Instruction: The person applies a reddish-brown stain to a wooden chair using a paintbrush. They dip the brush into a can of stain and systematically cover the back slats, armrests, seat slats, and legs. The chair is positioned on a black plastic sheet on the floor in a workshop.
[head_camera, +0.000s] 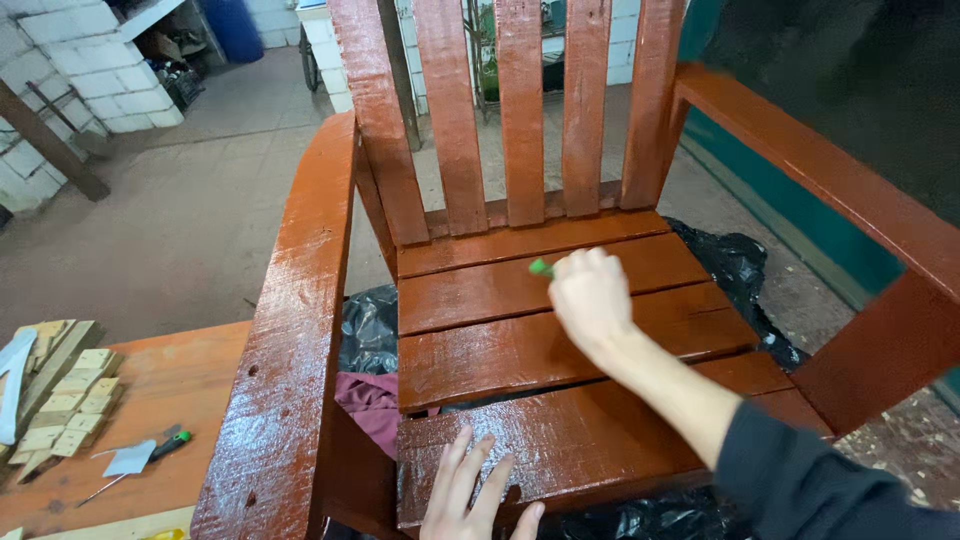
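Far left: orange surface (170, 390) carries stacked pale wood offcuts (65, 405), a scrap of paper, and a small green-handled tool (160, 448) lying flat.

Chair (520, 330), wooden, slatted, stands just right of the surface. Left armrest (290, 330) reads glossy red-brown along its whole length, wet-looking sheen; judged coated. Back slats (520, 100) uniformly coloured, less shine. Seat slats (520, 350) red-brown throughout; the nearest slat shows streaky highlights, so judged freshly covered. No bare wood visible on the parts in view; undersides and legs hidden.

Left hand (475, 495), near edge of frame: fingers spread, flat on the nearest seat slat, holding nothing.

Right hand (590, 295): closed around a green-ended handle (541, 267), hovering over the second seat slat from the back; working end hidden behind the hand.

Black plastic sheeting (730, 265) lies beneath the chair. Right armrest (800, 160) coloured, blurred.

Judgement: coating looks nearly complete on visible faces; touch-up of seat slats in hand.
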